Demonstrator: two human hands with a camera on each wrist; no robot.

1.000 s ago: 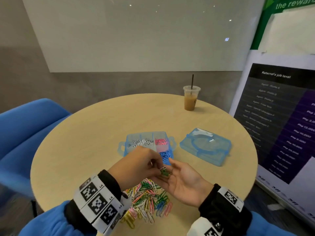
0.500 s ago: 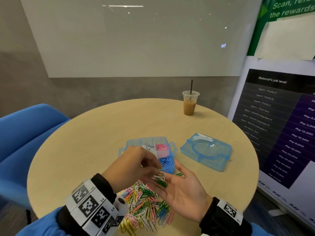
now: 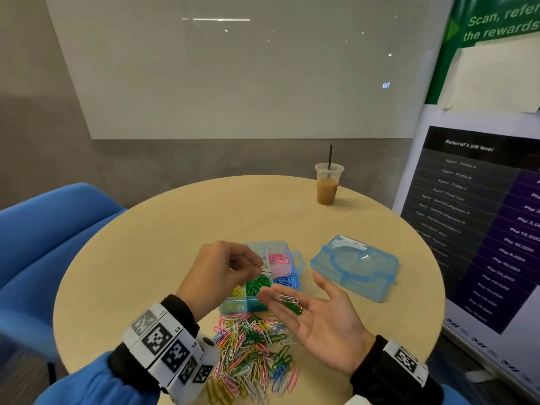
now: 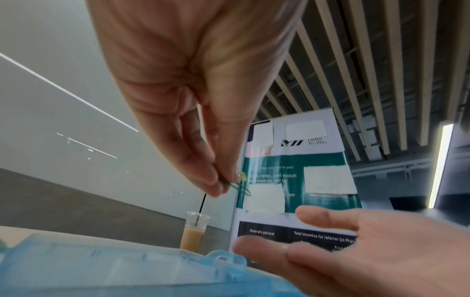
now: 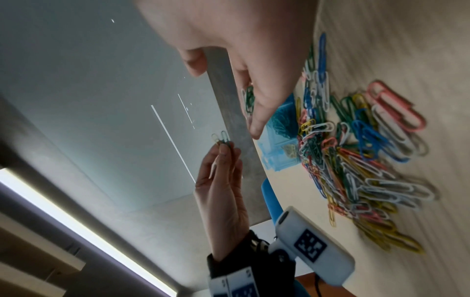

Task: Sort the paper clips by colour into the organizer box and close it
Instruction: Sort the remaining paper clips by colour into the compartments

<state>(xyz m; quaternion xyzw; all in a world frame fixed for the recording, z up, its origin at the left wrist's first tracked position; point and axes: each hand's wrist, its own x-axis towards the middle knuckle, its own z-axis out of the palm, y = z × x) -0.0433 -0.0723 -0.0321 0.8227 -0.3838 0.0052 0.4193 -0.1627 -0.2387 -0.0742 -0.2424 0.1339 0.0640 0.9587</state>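
Observation:
The blue organizer box [image 3: 295, 260] stands open on the round table [image 3: 175, 229], with white, pink, green, yellow and blue clips in separate compartments. My left hand [image 3: 261, 266] hovers over it, pinching two paper clips [image 5: 221, 138], one of them green [image 4: 239, 186]. My right hand [image 3: 292, 291] lies open, palm up, just right of the box, with a white clip [image 3: 287, 299] and green clips [image 3: 295, 308] resting on its fingers. The mixed pile of clips [image 3: 251, 355] lies on the table below both hands. The box's blue lid [image 3: 355, 267] lies apart to the right.
An iced coffee cup [image 3: 328, 184] with a straw stands at the table's far edge. A blue chair [image 3: 49, 235] is at the left and a standing banner [image 3: 482, 223] at the right, close to the table's rim.
My left hand has lifted clips off my right palm and moved up and back over the box. My right hand has opened flatter and dropped slightly.

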